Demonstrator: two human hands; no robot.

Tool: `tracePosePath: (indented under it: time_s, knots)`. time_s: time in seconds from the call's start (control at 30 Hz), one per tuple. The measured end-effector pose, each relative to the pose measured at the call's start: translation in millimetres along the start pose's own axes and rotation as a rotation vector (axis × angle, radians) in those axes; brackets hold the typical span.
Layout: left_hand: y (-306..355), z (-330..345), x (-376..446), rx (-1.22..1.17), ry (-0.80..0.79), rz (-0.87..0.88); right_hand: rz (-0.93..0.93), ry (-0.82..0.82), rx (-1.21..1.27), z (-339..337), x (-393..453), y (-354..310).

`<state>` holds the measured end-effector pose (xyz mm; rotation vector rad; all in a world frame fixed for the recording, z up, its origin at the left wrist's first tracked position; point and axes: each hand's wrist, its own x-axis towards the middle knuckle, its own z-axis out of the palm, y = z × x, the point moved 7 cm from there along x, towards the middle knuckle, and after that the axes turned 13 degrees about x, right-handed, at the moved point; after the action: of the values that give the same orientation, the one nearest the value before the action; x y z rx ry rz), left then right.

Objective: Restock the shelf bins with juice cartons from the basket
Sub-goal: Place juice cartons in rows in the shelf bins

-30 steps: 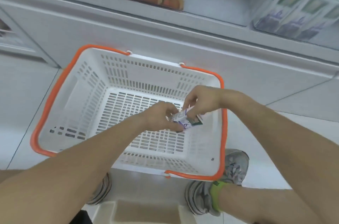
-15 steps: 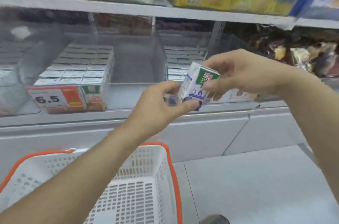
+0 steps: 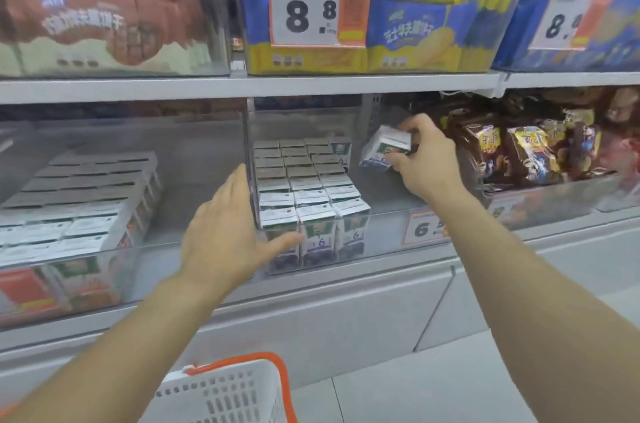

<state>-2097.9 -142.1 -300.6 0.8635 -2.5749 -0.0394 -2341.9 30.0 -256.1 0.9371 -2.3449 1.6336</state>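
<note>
Her right hand pinches a small white-and-green juice carton tilted above the clear plastic shelf bin's empty right side, left hand spread open at its front; she should square it beside the packed rows.

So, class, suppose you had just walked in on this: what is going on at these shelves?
A person is restocking juice cartons. The right hand grips one carton, tilted, above the empty right side of a clear shelf bin. The bin's left side already holds rows of matching cartons. The left hand is open in front of that bin, holding nothing. The white basket sits below on the floor.
</note>
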Motion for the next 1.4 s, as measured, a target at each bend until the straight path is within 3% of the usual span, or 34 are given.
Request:
tracePosePath:
  time_s: [0.23, 0.47, 0.67, 0.9, 1.13, 1.23, 1.33, 1.4]
  knots:
    - [-3, 5, 2, 0.113, 0.026, -0.023, 0.062, -0.321, -0.397, 87, 71, 31]
    - [-2, 4, 3, 0.127, 0.015, -0.018, 0.181, -0.404, -0.285, 117, 90, 61]
    - [-1, 4, 2, 0.142, 0.011, 0.005, 0.531, -0.361, 0.188, 113, 93, 80]
    - [-1, 6, 3, 0.138, 0.006, 0.012, 0.389, -0.416, -0.026, 137, 92, 56]
    - [0, 3, 2, 0.099, 0.024, -0.001, 0.465, -0.511, 0.135, 128, 80, 62]
    - [-1, 2, 2, 0.083, 0.041, -0.002, 0.365, -0.492, -0.142, 112, 66, 48]
    - [-1, 0, 1, 0.057, 0.057, -0.015, 0.462, -0.605, -0.154, 109, 28, 29]
    - [0, -2, 0, 0.033, 0.067, -0.014, 0.426, -0.681, -0.187, 113, 7, 14]
